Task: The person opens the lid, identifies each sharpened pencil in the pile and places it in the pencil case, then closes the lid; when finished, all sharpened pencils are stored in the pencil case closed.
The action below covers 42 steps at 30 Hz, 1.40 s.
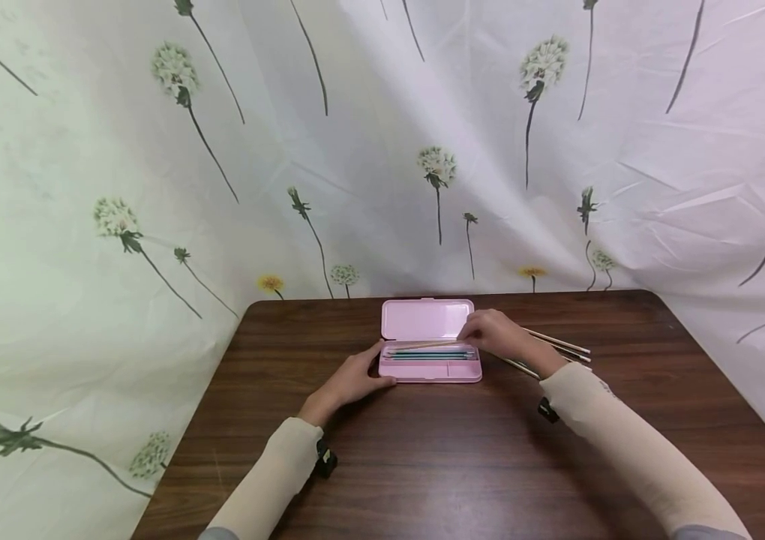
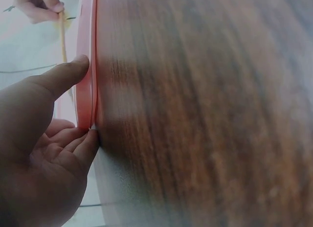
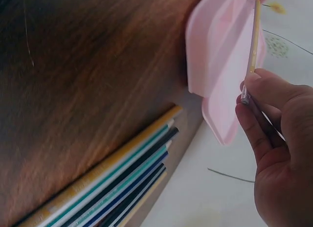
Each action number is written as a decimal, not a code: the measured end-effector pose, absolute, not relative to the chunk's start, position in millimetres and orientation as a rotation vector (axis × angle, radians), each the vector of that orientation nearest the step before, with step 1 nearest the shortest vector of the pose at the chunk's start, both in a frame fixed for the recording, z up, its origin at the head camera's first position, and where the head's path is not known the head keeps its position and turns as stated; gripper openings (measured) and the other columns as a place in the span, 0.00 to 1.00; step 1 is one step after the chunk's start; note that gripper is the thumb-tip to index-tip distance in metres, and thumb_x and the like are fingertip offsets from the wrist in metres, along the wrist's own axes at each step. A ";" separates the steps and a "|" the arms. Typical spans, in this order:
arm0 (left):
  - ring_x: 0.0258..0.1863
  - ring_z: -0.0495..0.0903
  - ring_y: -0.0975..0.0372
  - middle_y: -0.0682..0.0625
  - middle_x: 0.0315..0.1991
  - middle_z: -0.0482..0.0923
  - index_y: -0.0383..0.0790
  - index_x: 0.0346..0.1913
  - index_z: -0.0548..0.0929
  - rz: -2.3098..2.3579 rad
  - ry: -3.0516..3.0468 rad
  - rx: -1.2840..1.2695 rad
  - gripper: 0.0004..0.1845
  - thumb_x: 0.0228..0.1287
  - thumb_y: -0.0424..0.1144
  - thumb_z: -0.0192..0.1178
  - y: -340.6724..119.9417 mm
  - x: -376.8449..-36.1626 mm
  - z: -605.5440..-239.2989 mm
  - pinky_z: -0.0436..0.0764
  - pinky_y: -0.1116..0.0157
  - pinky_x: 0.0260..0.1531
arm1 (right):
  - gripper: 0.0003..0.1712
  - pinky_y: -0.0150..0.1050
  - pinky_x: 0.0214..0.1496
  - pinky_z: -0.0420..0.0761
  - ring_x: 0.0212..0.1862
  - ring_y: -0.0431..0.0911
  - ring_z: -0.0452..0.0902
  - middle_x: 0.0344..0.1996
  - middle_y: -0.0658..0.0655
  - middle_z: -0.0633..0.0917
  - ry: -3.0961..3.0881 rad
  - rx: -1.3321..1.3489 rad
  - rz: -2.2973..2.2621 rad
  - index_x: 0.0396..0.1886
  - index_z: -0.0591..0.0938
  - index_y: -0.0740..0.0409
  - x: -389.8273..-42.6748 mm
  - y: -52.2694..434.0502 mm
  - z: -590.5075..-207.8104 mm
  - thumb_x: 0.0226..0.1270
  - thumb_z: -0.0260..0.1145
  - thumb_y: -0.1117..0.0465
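A: Quick one. Step?

B: Filling the case, I'd judge. The right hand (image 1: 493,335) pinches one pencil (image 3: 253,38) by its end between thumb and fingertips, and holds it over the open pink pencil case (image 1: 430,360), roughly lengthwise along the tray. The case sits mid-table near the far edge, lid (image 1: 426,319) flipped back flat.

A: Left?

B: The left hand (image 1: 354,379) braces the case's left end, thumb on the rim, fingers curled against the side. A light hold; it isn't lifting anything.

A: Next move needs?

B: My guess: lower the pencil level with the ones already in the tray, then let the pinch go. The left hand should keep the case from sliding.

A: Counts?

B: One case. One pencil in hand. Inside the tray I see a few, teal and dark, too small to count. The loose pencils (image 3: 110,188) on the table (image 1: 423,465) right of the case: about seven or eight in the right wrist view, overlapping, so not exact.

A: Anything else?

B: A dandelion-print cloth (image 1: 153,187) hangs behind.
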<state>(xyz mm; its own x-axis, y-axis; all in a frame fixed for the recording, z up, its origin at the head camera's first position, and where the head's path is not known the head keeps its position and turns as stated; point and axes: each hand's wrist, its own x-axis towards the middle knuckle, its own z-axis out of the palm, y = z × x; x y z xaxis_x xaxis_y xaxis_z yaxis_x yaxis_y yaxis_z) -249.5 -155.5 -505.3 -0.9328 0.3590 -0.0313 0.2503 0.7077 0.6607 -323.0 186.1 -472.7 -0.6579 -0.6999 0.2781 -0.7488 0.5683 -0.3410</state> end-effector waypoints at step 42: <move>0.81 0.65 0.46 0.39 0.84 0.61 0.40 0.85 0.59 1.028 2.763 0.498 0.47 0.72 0.50 0.71 -155.6 -249.9 -506.3 0.68 0.45 0.78 | 0.07 0.48 0.46 0.88 0.41 0.45 0.87 0.36 0.53 0.91 -2.736 1.072 0.557 0.39 0.93 0.58 -314.5 214.9 -458.2 0.67 0.74 0.72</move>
<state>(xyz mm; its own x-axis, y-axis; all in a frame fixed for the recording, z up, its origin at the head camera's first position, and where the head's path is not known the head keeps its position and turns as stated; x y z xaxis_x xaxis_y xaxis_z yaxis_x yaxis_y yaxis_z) -249.9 -155.6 -506.3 -0.9333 0.3581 -0.0257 0.2542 0.7097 0.6570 -314.5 214.9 -458.2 -0.7333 -0.6241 0.2699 -0.6799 0.6756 -0.2851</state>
